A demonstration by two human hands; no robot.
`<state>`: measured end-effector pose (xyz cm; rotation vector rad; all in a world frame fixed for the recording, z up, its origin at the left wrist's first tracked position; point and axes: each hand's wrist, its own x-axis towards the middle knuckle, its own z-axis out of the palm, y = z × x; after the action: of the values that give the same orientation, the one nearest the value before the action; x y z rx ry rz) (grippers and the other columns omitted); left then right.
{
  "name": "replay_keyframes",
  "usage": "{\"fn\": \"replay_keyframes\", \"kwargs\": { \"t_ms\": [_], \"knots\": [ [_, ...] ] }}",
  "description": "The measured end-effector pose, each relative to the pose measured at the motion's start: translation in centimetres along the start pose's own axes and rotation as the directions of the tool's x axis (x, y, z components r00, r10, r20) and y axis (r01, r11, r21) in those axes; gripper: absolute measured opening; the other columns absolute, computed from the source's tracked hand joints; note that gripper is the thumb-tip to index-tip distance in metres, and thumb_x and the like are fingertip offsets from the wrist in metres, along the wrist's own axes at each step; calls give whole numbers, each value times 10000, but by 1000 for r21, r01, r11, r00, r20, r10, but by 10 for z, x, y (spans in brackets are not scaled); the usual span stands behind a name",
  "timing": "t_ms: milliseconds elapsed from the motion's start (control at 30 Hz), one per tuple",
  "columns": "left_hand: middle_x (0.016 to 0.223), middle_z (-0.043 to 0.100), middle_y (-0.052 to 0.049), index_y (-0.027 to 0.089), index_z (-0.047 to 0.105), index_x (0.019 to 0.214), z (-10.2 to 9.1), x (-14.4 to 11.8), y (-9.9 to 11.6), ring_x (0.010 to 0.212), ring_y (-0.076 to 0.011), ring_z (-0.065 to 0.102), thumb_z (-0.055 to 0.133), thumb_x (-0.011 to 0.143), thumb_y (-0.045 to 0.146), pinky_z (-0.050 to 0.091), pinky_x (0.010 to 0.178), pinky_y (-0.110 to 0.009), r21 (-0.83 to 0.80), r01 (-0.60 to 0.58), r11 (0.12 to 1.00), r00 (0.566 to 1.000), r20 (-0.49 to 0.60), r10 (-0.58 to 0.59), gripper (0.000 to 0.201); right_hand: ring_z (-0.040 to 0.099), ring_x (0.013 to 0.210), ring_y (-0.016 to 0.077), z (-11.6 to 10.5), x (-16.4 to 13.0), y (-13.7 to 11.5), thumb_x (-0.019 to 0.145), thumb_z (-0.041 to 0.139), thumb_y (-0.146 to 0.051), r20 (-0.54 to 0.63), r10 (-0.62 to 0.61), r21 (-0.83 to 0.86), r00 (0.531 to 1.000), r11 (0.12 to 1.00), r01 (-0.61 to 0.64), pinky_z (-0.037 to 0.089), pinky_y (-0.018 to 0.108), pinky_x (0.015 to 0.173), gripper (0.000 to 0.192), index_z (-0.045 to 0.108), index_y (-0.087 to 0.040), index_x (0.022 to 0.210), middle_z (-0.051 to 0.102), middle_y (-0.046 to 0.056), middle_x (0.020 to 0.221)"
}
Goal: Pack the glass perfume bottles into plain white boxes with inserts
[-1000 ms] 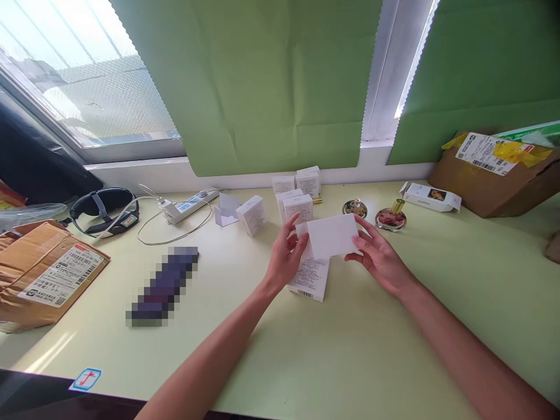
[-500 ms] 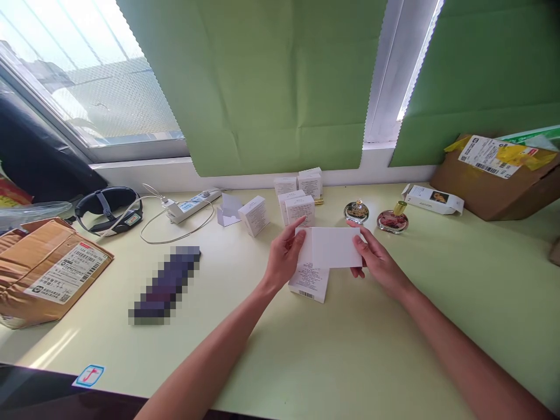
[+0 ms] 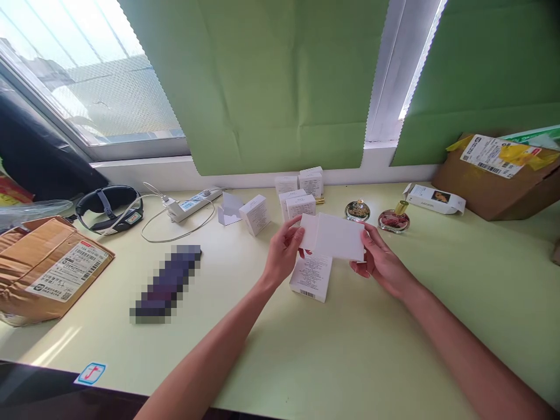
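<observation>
Both my hands hold a flat white card piece (image 3: 335,236) above the pale green table (image 3: 341,350). My left hand (image 3: 283,252) pinches its left end and my right hand (image 3: 381,263) grips its right end. Under it a white box with a barcode (image 3: 311,276) lies flat on the table. Behind stand several small white boxes (image 3: 298,195), and to their right two round perfume bottles (image 3: 391,218).
A cardboard parcel (image 3: 48,268) lies at the left edge and another cardboard box (image 3: 499,175) at the back right. A black head strap (image 3: 107,205), a power strip with cable (image 3: 188,205), a blurred dark object (image 3: 166,284) and a long white carton (image 3: 433,198) also lie on the table.
The white card piece has turned and tilted slightly in my hands, its right end now lower. My hands stayed above the barcode box.
</observation>
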<state>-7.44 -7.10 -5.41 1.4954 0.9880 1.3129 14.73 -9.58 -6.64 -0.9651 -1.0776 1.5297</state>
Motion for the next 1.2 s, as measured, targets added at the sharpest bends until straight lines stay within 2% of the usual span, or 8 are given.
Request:
{"fn": "replay_keyframes", "kwargs": {
  "t_ms": [67, 233, 400, 533, 700, 867, 1067, 1200],
  "knots": [
    [796, 638, 2, 223, 474, 1273, 0, 0, 2, 548, -85, 582, 530, 914, 382, 475, 506, -218, 3, -23, 1000, 1000, 5, 23, 396, 549, 452, 92, 0, 0, 1, 888, 511, -556, -8, 1, 0, 1000, 1000, -1, 333, 197, 358, 316, 499, -384, 1154, 561, -58, 769],
    [793, 601, -5, 190, 591, 962, 0, -4, 3, 611, -90, 568, 510, 910, 436, 475, 563, -226, 95, -51, 994, 996, 81, 44, 264, 535, 463, 70, 0, 0, -1, 864, 557, -549, -79, 57, 82, 995, 995, -51, 341, 183, 352, 302, 522, -382, 1114, 581, -62, 826],
    [1035, 617, -43, 226, 531, 1054, 1, -8, 1, 815, -130, 597, 722, 755, 417, 492, 701, -254, 237, -91, 967, 982, 182, 48, 403, 471, 375, 57, -2, 3, 2, 867, 540, -560, -73, 53, 87, 996, 995, -46, 285, 179, 311, 296, 537, -322, 1043, 548, -73, 711],
    [1005, 616, -34, 227, 519, 1013, 0, -7, 2, 834, -135, 598, 679, 795, 429, 498, 743, -274, 242, -55, 969, 989, 144, 20, 338, 521, 439, 88, -3, 4, 4, 866, 538, -564, -34, 60, 88, 998, 994, -57, 329, 198, 337, 303, 537, -278, 967, 577, -53, 716],
    [1029, 614, -41, 238, 489, 1122, -1, -7, 6, 852, -135, 602, 636, 837, 417, 505, 798, -289, 150, -6, 989, 988, 153, -17, 366, 521, 469, 98, -1, 4, 3, 847, 568, -562, -21, 115, 122, 993, 986, -112, 349, 206, 340, 331, 548, -236, 894, 589, -31, 697],
    [1081, 585, -46, 271, 427, 1245, -1, -4, 2, 871, -122, 602, 591, 881, 369, 503, 764, -270, 106, -80, 991, 981, 185, 59, 411, 513, 452, 101, -1, 2, 1, 841, 585, -544, 20, 154, 112, 988, 981, -156, 361, 222, 353, 327, 570, -229, 927, 609, -16, 706],
    [975, 559, -30, 251, 446, 1172, -5, 2, -8, 803, -112, 605, 552, 903, 370, 493, 656, -231, 85, -100, 991, 981, 177, 84, 312, 576, 580, 149, -3, 0, 1, 829, 580, -585, 164, 63, 74, 984, 994, -76, 434, 248, 407, 399, 577, -245, 1038, 634, 15, 780],
    [981, 564, -33, 242, 462, 1152, -7, 3, -9, 811, -117, 601, 539, 911, 362, 487, 651, -234, 66, -95, 993, 978, 191, 81, 280, 568, 576, 139, -3, 0, 4, 834, 616, -522, 158, -18, 34, 987, 999, 13, 445, 252, 426, 329, 598, -238, 999, 626, 7, 766]
  ]
}}
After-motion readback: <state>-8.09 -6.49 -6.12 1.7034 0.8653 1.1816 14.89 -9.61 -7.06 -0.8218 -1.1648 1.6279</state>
